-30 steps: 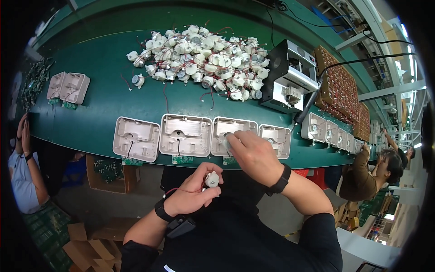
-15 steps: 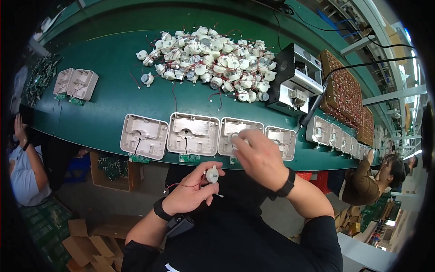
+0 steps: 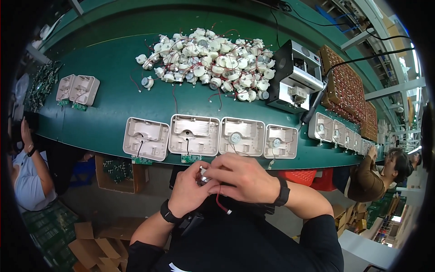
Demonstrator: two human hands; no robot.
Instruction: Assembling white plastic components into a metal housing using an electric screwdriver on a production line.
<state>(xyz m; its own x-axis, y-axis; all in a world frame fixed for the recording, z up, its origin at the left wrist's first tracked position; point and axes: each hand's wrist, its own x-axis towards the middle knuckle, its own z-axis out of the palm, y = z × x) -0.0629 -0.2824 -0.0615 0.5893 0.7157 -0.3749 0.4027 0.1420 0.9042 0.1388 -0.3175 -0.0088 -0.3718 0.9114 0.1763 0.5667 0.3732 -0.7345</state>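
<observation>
Here, in the head view, I am holding a small white motor between both hands, below the near edge of the green bench. My left hand is clenching around it from beneath; my right hand is covering it, fingers curled and pinching. To do this well, I am judging it best to keep the body steady and the red lead slack. The motor is probably round, but mostly hidden. Open white housings are lining the bench edge.
</observation>
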